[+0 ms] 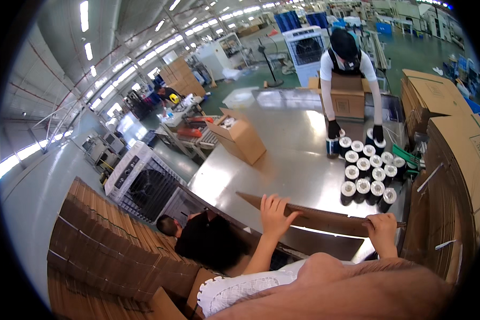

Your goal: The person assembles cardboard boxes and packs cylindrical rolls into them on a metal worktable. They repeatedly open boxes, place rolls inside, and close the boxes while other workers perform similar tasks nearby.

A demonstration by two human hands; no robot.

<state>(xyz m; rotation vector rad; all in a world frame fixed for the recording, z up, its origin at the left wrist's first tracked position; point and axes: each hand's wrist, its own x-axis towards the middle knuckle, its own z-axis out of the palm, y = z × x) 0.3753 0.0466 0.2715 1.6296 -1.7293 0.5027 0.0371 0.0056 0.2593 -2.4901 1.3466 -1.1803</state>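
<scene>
A flattened cardboard carton (325, 220) stands tilted on its long edge at the near side of the metal table (288, 133). My left hand (274, 216) lies against its left part, fingers stretched upward past the top edge and thumb out to the right. At the right end, my right hand (383, 229) is closed over the carton's upper edge. Beyond the right hand stand several dark cylinders with silvery tops (362, 185), grouped upright on the table.
Across the table, a person in dark gloves (377, 132) handles cylinders beside an open carton (348, 104). Another open carton (240, 140) stands left of centre. Stacked flat cartons (448, 181) border the right side; more stacks (106, 240) and a person in black (210, 240) are at left.
</scene>
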